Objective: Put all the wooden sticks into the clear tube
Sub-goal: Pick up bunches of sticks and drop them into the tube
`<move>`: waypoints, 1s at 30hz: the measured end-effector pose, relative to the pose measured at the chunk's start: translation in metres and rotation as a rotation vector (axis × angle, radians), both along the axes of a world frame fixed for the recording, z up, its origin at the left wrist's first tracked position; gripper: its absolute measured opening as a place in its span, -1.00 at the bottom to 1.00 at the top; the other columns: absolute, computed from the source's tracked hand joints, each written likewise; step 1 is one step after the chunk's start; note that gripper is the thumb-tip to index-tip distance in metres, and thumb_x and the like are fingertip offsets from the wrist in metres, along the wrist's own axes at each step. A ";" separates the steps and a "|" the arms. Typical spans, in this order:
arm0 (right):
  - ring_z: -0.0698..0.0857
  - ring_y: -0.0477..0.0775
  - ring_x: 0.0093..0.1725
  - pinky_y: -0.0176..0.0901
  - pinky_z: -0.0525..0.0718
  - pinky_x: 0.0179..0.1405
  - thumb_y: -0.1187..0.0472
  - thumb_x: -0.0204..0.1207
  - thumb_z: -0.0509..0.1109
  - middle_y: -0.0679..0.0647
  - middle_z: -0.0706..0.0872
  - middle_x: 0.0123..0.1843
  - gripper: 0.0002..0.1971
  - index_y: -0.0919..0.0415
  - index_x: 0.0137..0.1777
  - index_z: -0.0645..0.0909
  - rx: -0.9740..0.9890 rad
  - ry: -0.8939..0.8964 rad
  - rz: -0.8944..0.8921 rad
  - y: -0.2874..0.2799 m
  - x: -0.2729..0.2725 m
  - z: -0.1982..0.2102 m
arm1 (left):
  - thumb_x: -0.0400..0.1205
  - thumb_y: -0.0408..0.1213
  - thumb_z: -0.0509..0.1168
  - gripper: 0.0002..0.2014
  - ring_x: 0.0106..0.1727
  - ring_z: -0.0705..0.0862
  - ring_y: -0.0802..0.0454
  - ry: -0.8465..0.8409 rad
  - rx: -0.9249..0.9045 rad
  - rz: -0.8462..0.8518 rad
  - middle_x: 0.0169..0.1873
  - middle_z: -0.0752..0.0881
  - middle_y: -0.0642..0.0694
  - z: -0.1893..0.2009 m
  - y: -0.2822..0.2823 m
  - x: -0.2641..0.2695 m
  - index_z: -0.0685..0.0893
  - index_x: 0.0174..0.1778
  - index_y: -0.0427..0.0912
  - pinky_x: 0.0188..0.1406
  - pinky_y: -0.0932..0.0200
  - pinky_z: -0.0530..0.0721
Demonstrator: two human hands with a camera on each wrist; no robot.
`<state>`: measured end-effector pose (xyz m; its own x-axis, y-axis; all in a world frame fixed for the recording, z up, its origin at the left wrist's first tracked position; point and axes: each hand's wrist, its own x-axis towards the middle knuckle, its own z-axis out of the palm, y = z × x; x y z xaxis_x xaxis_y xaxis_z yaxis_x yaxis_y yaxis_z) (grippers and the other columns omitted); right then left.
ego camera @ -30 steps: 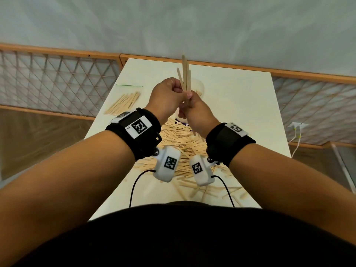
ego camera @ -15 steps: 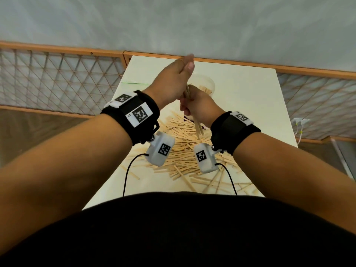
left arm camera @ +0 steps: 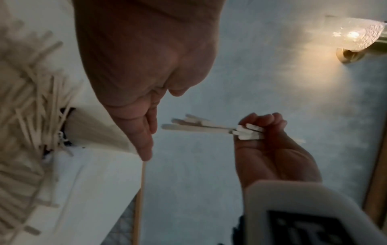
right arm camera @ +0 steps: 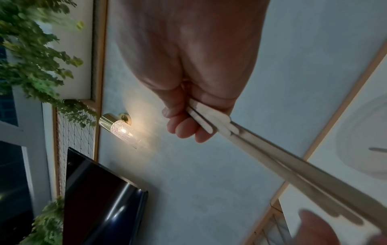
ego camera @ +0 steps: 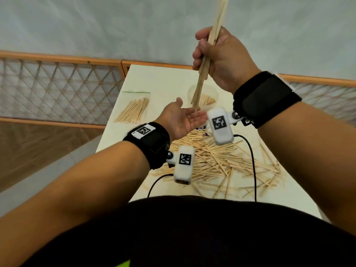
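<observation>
My right hand (ego camera: 209, 53) is raised above the table and grips a bundle of wooden sticks (ego camera: 202, 74), held nearly upright. Their lower ends hang just over the fingers of my left hand (ego camera: 185, 117), which lies open, palm up, and holds nothing. Behind those ends stands the clear tube (ego camera: 211, 89) with several sticks inside. A big loose pile of sticks (ego camera: 221, 160) covers the table near me. The left wrist view shows the right hand (left arm camera: 266, 132) clasping the sticks (left arm camera: 199, 127). In the right wrist view the bundle (right arm camera: 272, 159) slants down towards the tube's rim (right arm camera: 364, 142).
A clear zip bag of sticks (ego camera: 133, 110) lies at the back left of the cream table (ego camera: 154, 83). Two black cables (ego camera: 252, 162) trail over the pile. Lattice fencing (ego camera: 57, 93) flanks the table. A lit wall lamp (left arm camera: 356, 34) hangs above.
My right hand has lifted the bundle up and to the right. My left hand has left the sticks' tops, dropped below them and turned palm up.
</observation>
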<state>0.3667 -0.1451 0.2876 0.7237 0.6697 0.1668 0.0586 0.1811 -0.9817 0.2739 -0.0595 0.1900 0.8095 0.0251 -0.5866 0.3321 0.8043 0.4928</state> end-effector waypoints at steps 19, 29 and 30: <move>0.59 -0.04 -0.44 -0.29 0.50 -0.49 0.25 0.61 0.29 0.19 0.79 -0.10 -0.95 0.08 -0.03 0.50 -0.616 -0.456 -0.021 -0.002 -0.009 -0.003 | 0.77 0.06 -0.05 -0.49 -0.55 0.46 0.16 -0.088 0.360 -0.184 -0.49 0.53 0.00 0.019 0.021 -0.013 0.66 -0.15 -0.22 -0.62 0.34 0.51; 0.66 0.04 -0.42 -0.09 0.69 -0.39 0.39 0.62 0.28 0.31 0.73 -0.08 -0.86 0.19 -0.13 0.57 -0.565 -0.311 -0.007 -0.019 0.009 0.015 | 0.75 0.11 -0.05 -0.50 -0.40 0.41 0.10 -0.222 0.814 -0.239 -0.37 0.51 0.01 0.029 0.025 -0.005 0.67 -0.10 -0.15 -0.50 0.29 0.41; 0.66 0.04 -0.42 -0.07 0.69 -0.38 0.40 0.62 0.29 0.33 0.72 -0.07 -0.86 0.19 -0.13 0.57 -0.591 -0.316 -0.014 -0.021 0.011 0.016 | 0.76 0.10 -0.06 -0.52 -0.33 0.45 0.09 -0.255 0.877 -0.269 -0.27 0.56 -0.01 0.030 0.024 -0.006 0.67 0.02 -0.13 -0.43 0.27 0.45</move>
